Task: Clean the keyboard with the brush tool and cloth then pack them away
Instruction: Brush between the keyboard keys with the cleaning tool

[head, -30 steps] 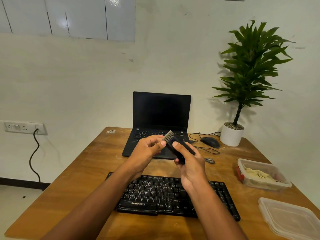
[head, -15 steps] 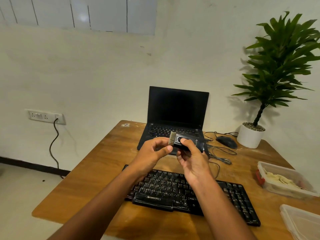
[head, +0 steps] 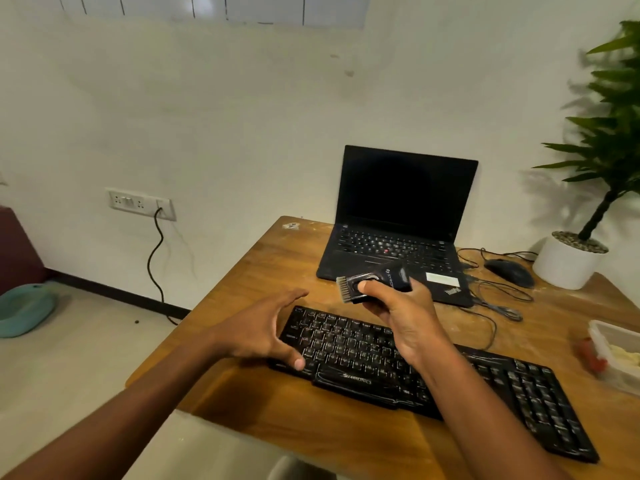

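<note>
Brush (head: 374,284) above the keyboard's (head: 398,362) far edge.
Our right hand (head: 403,315) grips it, bristles leftward; our left hand (head: 263,329), spread wide, hovers at the keyboard's left end.

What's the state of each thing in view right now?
brush tool: held above the keyboard, bristles pointing left
right hand: grips the brush tool
left hand: open, fingers spread, holds nothing
keyboard: flat on the table
laptop: lid open, screen dark
container: lid off
</note>
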A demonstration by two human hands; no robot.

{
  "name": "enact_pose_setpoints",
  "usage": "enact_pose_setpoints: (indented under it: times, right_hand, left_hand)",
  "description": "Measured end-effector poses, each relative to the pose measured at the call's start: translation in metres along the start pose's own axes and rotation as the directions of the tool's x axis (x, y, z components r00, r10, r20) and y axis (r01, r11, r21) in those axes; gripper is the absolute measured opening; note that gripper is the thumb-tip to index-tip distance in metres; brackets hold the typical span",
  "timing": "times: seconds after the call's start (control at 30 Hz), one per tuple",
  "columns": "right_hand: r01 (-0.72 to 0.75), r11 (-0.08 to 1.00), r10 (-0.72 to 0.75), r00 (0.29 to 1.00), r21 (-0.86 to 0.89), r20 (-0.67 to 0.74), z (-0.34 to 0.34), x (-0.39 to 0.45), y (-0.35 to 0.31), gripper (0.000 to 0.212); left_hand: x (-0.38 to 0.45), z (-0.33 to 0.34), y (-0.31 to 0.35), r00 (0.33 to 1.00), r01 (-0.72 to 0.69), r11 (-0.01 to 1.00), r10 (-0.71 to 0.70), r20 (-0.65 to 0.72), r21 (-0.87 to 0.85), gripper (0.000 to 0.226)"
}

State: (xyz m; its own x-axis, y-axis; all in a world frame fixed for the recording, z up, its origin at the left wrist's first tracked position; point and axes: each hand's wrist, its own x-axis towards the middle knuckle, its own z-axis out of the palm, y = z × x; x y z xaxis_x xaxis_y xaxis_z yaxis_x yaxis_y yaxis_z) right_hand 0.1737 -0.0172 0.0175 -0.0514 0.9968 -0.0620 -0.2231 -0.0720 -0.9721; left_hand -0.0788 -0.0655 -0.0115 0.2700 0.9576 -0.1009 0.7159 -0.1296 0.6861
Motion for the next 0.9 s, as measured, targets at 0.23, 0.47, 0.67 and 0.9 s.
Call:
enact_pose_setpoints:
  times: [0.23, 0.47, 0.67, 0.9]
  right_hand:
    - [0.059, 0.955, -0.036, 0.996, -0.292, 0.081, 0.015, 0.013, 0.013, 0.027]
    - [0.174, 0.842, -0.084, 0.977, -0.51, 0.196, 0.031, 0.025, 0.019, 0.02]
    - [0.361, 0.619, -0.154, 0.927, -0.698, 0.343, 0.053, 0.037, 0.016, 0.02]
    - [0.521, 0.452, -0.147, 0.844, -0.724, 0.515, 0.076, 0.046, 0.013, 0.037]
  left_hand:
    - [0.003, -0.002, -0.032, 0.992, 0.022, 0.999, -0.026, 0.125, 0.029, 0.144]
    - [0.005, 0.0, -0.042, 0.991, 0.049, 0.999, -0.048, 0.122, -0.007, 0.148]
    - [0.007, 0.003, -0.046, 0.993, 0.058, 0.998, -0.055, 0.105, -0.021, 0.152]
    - [0.01, 0.006, -0.053, 0.997, 0.025, 0.998, -0.022, 0.068, -0.058, 0.157]
